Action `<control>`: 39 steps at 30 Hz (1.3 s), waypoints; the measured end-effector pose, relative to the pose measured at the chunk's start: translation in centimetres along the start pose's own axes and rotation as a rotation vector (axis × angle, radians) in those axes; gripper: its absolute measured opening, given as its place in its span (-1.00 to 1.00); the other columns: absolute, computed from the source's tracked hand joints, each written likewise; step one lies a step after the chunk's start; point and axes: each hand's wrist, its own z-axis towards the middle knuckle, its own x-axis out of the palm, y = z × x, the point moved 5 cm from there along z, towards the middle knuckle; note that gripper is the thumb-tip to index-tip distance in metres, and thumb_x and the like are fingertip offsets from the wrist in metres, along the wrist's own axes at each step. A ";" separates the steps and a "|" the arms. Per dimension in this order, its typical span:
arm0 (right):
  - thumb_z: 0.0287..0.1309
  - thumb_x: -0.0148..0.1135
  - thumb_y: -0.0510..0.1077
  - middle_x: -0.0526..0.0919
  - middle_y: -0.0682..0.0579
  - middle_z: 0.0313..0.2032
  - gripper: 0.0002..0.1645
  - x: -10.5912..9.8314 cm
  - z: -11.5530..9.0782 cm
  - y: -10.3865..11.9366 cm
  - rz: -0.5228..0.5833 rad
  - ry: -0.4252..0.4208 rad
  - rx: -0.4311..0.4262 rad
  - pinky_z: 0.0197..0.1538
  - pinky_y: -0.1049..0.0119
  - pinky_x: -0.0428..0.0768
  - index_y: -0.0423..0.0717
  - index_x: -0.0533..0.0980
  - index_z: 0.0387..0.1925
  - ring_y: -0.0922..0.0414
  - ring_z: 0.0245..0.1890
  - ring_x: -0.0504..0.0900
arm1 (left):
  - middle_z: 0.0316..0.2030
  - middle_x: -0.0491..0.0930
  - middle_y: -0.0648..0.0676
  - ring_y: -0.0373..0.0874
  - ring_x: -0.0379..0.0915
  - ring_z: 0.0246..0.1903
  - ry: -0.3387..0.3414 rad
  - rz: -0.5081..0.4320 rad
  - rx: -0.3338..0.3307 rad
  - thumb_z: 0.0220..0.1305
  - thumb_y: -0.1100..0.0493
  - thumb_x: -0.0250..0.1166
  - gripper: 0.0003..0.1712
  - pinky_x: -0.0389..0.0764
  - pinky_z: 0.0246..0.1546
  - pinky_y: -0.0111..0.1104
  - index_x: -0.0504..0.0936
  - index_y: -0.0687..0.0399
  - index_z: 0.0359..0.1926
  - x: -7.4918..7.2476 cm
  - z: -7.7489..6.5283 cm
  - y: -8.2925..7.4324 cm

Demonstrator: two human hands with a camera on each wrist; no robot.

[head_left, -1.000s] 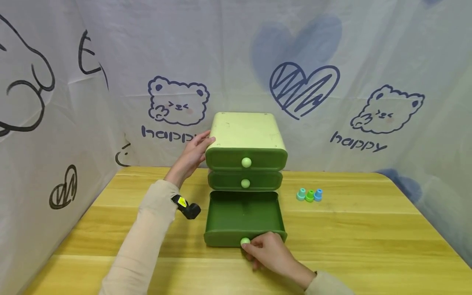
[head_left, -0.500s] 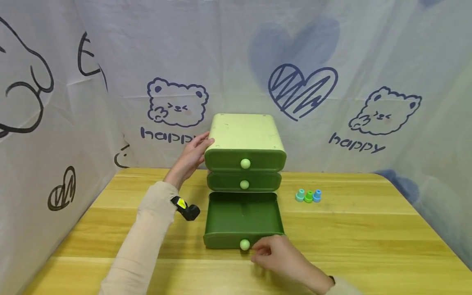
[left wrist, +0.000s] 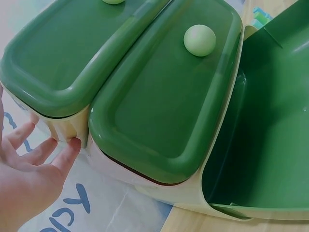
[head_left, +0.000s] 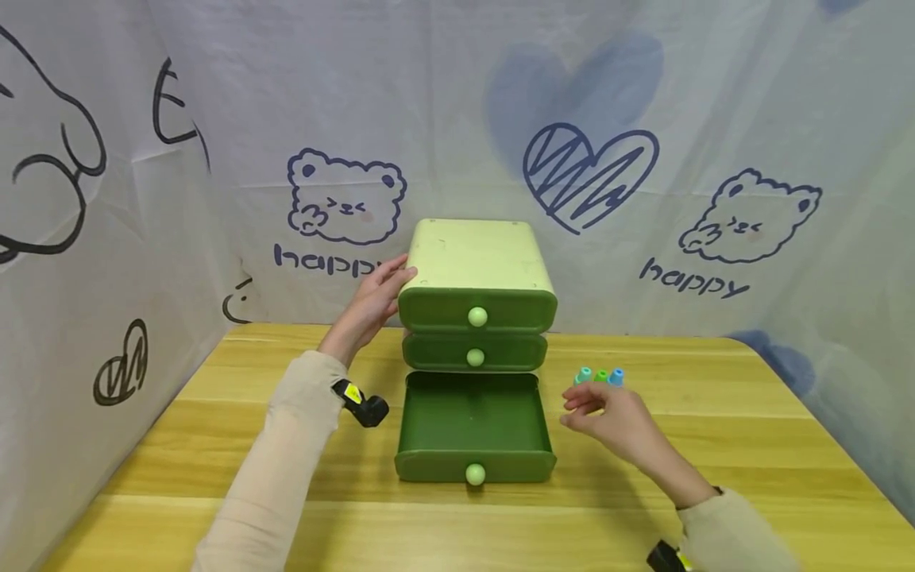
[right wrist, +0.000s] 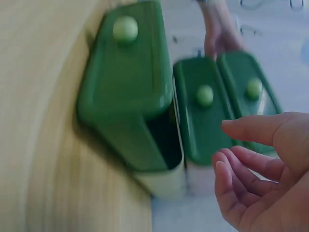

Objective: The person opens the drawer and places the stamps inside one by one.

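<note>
Head view shows the right hand (head_left: pixel 608 419) poised over the bench (head_left: pixel 515 524), its fingers loosely bent, the thumb standing apart from them; the right wrist view shows nothing between them. Just beyond this hand stand three small pieces, teal (head_left: pixel 585 372), green (head_left: pixel 602 374) and blue (head_left: pixel 617 375), their lower parts partly hidden by it; whether it touches them cannot be told. To its left, the bottom drawer (head_left: pixel 436 467) stands out toward the person, its round knob (head_left: pixel 475 474) left of and nearer the person than the hand.

The left hand (head_left: pixel 372 295) rests spread-fingered against the left side of the cabinet (head_left: pixel 479 254), apparently steadying it. To the right of that hand, the upper drawer (head_left: pixel 438 311) and middle drawer (head_left: pixel 434 352) are both closed.

As far as can be judged, the opening of the bottom drawer is done and the knob is free of any grip. Not yet done: no piece has been picked up, all three are outside the drawer, and the drawer is not pushed back in.
</note>
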 end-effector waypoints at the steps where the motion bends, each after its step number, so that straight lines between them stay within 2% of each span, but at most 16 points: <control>1: 0.07 0.40 -0.24 0.67 0.02 -0.33 -0.73 -0.4 0.4 -0.5 -0.019 -0.019 0.003 -0.34 0.30 0.60 -0.27 0.61 -0.17 0.11 -0.33 0.62 | 0.30 0.15 0.26 0.05 0.23 0.24 0.001 -0.001 0.001 0.42 0.06 0.09 -0.28 0.35 0.26 -0.24 0.07 0.12 0.49 0.0 0.0 0.0; 9: 0.20 0.26 -0.23 0.67 -0.16 -0.27 -0.76 -3.3 3.4 -4.6 -0.111 -0.202 0.020 -0.26 0.17 0.61 -0.36 0.58 -0.16 -0.09 -0.24 0.62 | 0.40 0.08 0.22 0.04 0.15 0.33 0.012 -0.005 -0.004 0.42 0.04 0.09 -0.26 0.30 0.30 -0.22 0.04 0.08 0.50 0.0 -0.2 -0.1; 12: 0.22 0.23 -0.24 0.66 -0.23 -0.25 -0.75 -4.0 4.3 -6.1 -0.107 -0.231 0.036 -0.25 0.19 0.60 -0.39 0.57 -0.15 -0.12 -0.23 0.62 | 0.44 0.02 0.19 0.03 0.13 0.34 0.011 -0.001 -0.008 0.42 0.04 0.09 -0.25 0.29 0.30 -0.23 0.03 0.07 0.51 0.2 -0.1 0.0; 20: 0.24 0.20 -0.25 0.65 -0.27 -0.22 -0.73 -4.5 5.2 -8.8 -0.094 -0.229 0.088 -0.30 0.28 0.56 -0.43 0.57 -0.14 -0.10 -0.25 0.60 | 0.49 -0.08 0.13 0.03 0.05 0.39 0.014 0.031 -0.027 0.41 0.02 0.09 -0.24 0.25 0.32 -0.21 0.02 0.07 0.51 0.5 -0.3 -0.4; 30: 0.22 0.20 -0.26 0.62 -0.37 -0.17 -0.63 -4.4 5.1 -10.9 -0.117 -0.267 0.106 -0.13 -0.02 0.60 -0.52 0.51 -0.06 -0.23 -0.17 0.59 | 0.50 -0.13 0.10 0.04 -0.01 0.40 0.020 0.065 -0.049 0.44 -0.07 0.06 -0.22 0.21 0.34 -0.21 -0.03 0.04 0.52 0.1 -0.3 -0.5; 35: 0.22 0.19 -0.28 0.58 -0.42 -0.09 -0.59 -4.5 5.3 -12.0 -0.120 -0.259 0.141 -0.04 -0.09 0.55 -0.55 0.47 0.00 -0.27 -0.10 0.55 | 0.45 0.00 0.17 0.03 0.04 0.38 0.026 0.066 -0.043 0.41 -0.07 0.09 -0.20 0.17 0.36 -0.19 -0.01 0.07 0.51 0.2 -0.3 -0.6; 39: 0.23 0.21 -0.28 0.52 -0.45 0.00 -0.51 -4.1 5.5 -12.9 -0.084 -0.187 0.175 0.01 -0.09 0.54 -0.56 0.41 0.09 -0.30 -0.01 0.51 | 0.40 0.09 0.22 0.04 0.05 0.37 0.031 0.112 -0.029 0.40 -0.03 0.12 -0.19 0.16 0.36 -0.16 0.00 0.12 0.51 0.2 -0.1 -0.8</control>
